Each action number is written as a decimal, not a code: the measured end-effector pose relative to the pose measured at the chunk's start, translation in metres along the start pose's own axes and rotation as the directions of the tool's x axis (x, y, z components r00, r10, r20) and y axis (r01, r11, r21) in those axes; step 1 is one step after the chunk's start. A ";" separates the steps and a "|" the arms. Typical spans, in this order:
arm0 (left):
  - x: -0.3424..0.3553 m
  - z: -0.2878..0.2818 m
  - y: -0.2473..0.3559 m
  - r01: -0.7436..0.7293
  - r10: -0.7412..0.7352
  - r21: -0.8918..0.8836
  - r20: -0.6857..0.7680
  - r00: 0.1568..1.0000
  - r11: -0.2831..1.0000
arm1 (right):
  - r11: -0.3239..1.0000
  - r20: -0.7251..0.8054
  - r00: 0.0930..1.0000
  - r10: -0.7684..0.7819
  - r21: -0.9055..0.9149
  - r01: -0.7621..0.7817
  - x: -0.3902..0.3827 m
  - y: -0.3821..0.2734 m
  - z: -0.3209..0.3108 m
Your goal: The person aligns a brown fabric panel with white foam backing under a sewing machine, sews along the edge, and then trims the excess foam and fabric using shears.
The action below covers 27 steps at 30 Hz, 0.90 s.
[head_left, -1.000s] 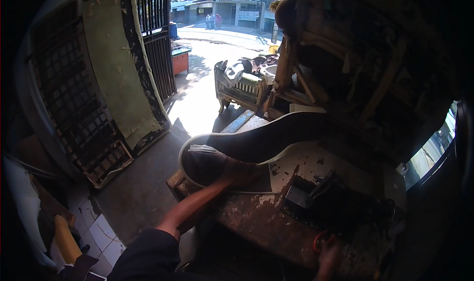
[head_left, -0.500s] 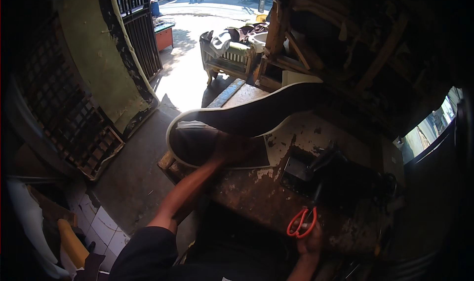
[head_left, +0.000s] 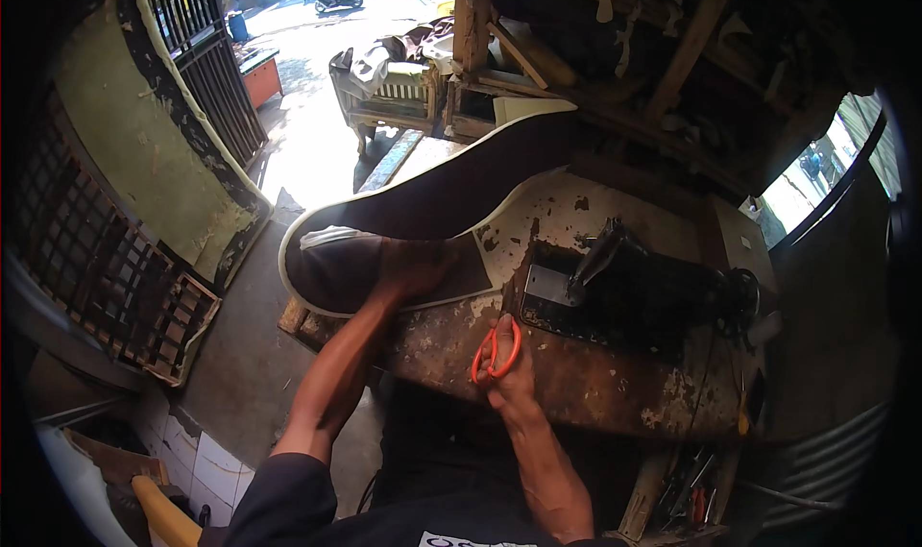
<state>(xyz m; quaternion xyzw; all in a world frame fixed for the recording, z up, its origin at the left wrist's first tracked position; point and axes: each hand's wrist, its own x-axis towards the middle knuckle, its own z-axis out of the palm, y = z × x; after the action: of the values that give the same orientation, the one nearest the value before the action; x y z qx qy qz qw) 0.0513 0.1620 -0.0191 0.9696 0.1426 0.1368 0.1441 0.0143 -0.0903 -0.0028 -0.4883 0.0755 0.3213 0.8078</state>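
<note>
A long dark brown fabric piece with white piped edging (head_left: 451,187) lies folded back on itself across the worn table. My left hand (head_left: 418,267) rests on its lower layer, beneath the curved upper strip, with fingers stretched out to the right in shadow. A bit of white cloth (head_left: 328,237) shows in the fold. Just in front of the table's edge, my right hand (head_left: 509,379) is closed around orange-handled scissors (head_left: 497,350). Their blades are hard to make out against the dark table.
A black sewing machine (head_left: 634,292) is set into the table (head_left: 567,374) on the right. Wooden furniture frames (head_left: 576,76) are stacked behind it. A drawer of tools (head_left: 687,494) sits below the right side. An armchair (head_left: 394,91) stands beyond, near the sunlit doorway.
My right hand has brought the scissors up and left, nearer the fabric. My left hand stays on the fabric. The whole view has shifted, and a motorbike now shows in the street.
</note>
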 end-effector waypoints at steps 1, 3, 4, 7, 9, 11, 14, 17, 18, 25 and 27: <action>-0.001 -0.001 0.000 0.023 -0.024 0.020 0.052 0.998 1.000 | 0.999 0.020 1.000 -0.013 0.031 0.012 -0.009 0.001 -0.004; -0.007 -0.006 0.002 0.028 -0.029 0.010 0.147 0.989 1.000 | 0.978 0.031 0.993 -0.114 -0.172 0.118 -0.044 -0.002 -0.025; -0.013 -0.008 0.006 0.016 -0.026 0.052 0.209 0.978 0.999 | 0.968 -0.014 0.993 -0.115 -0.226 0.109 -0.064 -0.003 -0.037; -0.041 -0.012 0.025 -0.167 0.156 0.017 0.276 0.948 0.986 | 0.929 -0.113 0.986 -0.123 -0.363 0.075 -0.118 -0.002 -0.071; -0.058 -0.011 0.043 -0.238 0.236 -0.038 0.342 0.909 0.971 | 0.936 -0.172 0.983 -0.058 -0.351 -0.007 -0.147 0.003 -0.088; -0.069 -0.008 0.062 -0.261 0.260 -0.035 0.295 0.920 0.965 | 0.939 -0.207 0.978 -0.001 -0.336 -0.070 -0.168 0.011 -0.095; -0.069 -0.005 0.079 -0.215 0.214 -0.033 0.330 0.919 0.976 | 0.891 -0.159 0.981 0.108 -0.423 -0.166 -0.182 0.024 -0.092; -0.067 -0.006 0.088 -0.242 0.225 0.004 0.352 0.908 0.970 | 0.907 -0.118 0.983 0.138 -0.383 -0.173 -0.173 0.031 -0.083; -0.068 -0.007 0.090 -0.245 0.229 -0.008 0.384 0.894 0.969 | 0.915 -0.104 0.986 0.131 -0.371 -0.160 -0.168 0.032 -0.080; -0.081 -0.010 0.094 -0.326 0.309 -0.017 0.368 0.877 0.945 | 0.923 -0.128 0.992 0.020 -0.378 -0.067 -0.138 0.035 -0.072; -0.082 -0.009 0.093 -0.327 0.314 -0.029 0.371 0.874 0.945 | 0.907 -0.135 0.991 0.020 -0.414 -0.075 -0.139 0.037 -0.074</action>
<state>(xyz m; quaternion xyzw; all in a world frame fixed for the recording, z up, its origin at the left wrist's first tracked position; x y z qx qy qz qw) -0.0049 0.0532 0.0008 0.9903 -0.0474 -0.0293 0.1269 -0.1016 -0.2025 -0.0073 -0.6673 0.0683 0.3178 0.6701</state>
